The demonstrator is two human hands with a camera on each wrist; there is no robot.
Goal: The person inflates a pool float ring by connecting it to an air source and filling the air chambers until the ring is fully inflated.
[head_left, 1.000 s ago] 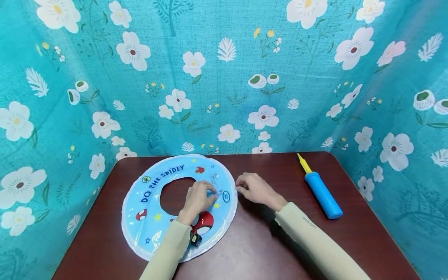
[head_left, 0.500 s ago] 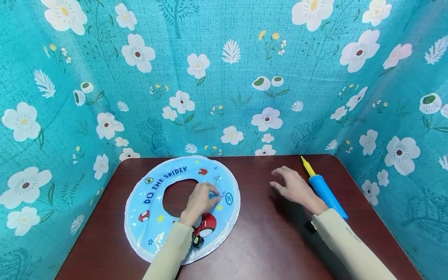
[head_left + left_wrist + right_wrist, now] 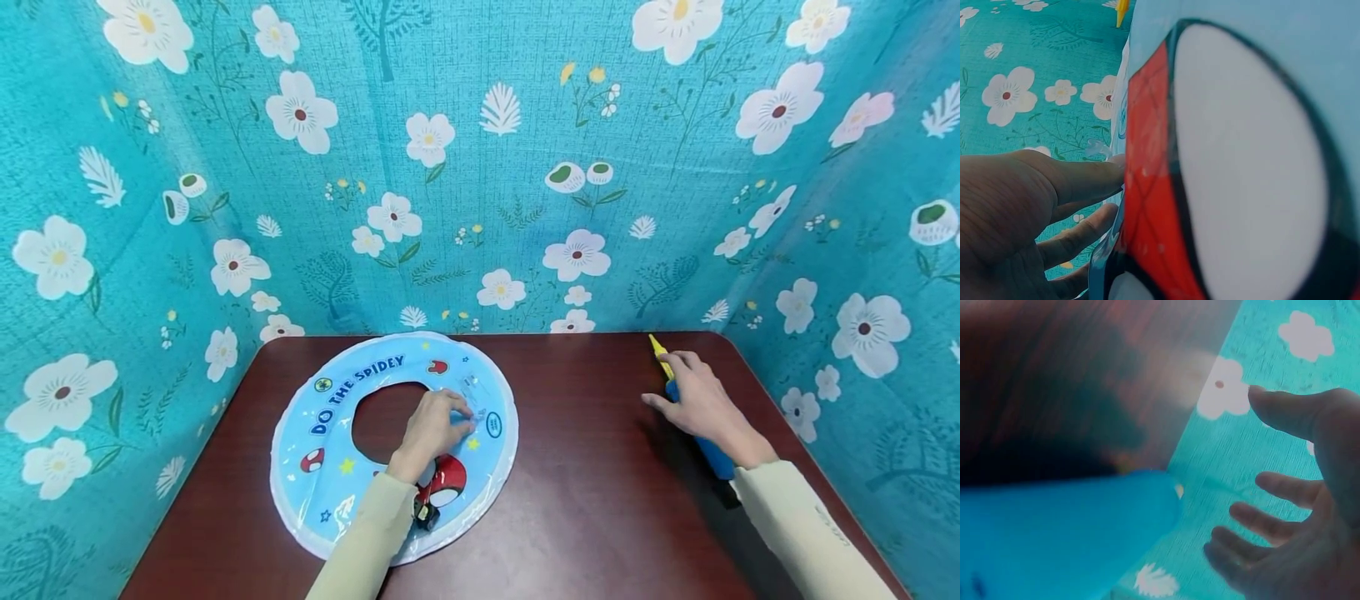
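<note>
A light blue inflatable swim ring (image 3: 307,450) with cartoon prints and the words "DO THE SPIDEY" lies on the left half of the table. My left hand (image 3: 431,429) reaches over its hole and pinches the ring's film close to a clear valve (image 3: 1097,148); the exact fingertip contact is partly hidden. On the right, my right hand (image 3: 697,404) hovers over a hand pump with a blue barrel (image 3: 1066,534) and a yellow nozzle (image 3: 660,354). Its fingers are spread and apart from the pump, which it partly covers in the head view.
The dark red-brown table (image 3: 577,467) has rounded back corners. A teal floral curtain (image 3: 517,192) hangs behind it and along both sides. A small black wrist camera (image 3: 426,512) sits on the left wrist, close above the ring.
My right hand has left the swim ring's right edge and moved right across the table to above the pump, fingers spreading. The left hand has stayed at the ring.
</note>
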